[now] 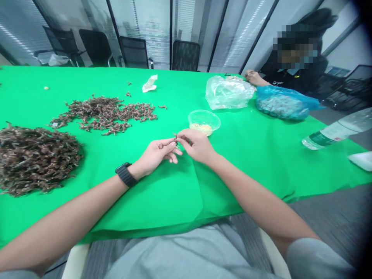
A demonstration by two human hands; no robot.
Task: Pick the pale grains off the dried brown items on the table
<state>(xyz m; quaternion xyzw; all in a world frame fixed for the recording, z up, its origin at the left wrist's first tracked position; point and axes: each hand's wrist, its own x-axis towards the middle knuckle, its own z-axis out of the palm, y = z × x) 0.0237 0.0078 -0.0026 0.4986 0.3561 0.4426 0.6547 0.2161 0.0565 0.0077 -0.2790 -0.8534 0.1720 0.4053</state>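
My left hand (pixel 157 154), with a black watch on its wrist, pinches a small dark-brown piece (pixel 175 137) between thumb and forefinger. From the other side, the closed fingertips of my right hand (pixel 198 145) meet the same piece. Its exact kind is too small to make out. Tiny yellowish bits show near the left fingers. Just beyond my right hand stands a clear plastic bowl (pixel 213 121) with small yellow grains in it. Left of my hands lies a loose spread of similar brown pieces (pixel 100 112), and nearer me a taller heap (pixel 37 159).
A green cloth (pixel 157 201) covers the table. Beyond the bowl are a clear plastic bag (pixel 228 93), a blue bag (pixel 281 102) and crumpled white paper (pixel 150 84). A bottle (pixel 334 130) is at the right. Another person's hand (pixel 255 77) rests at the far right edge.
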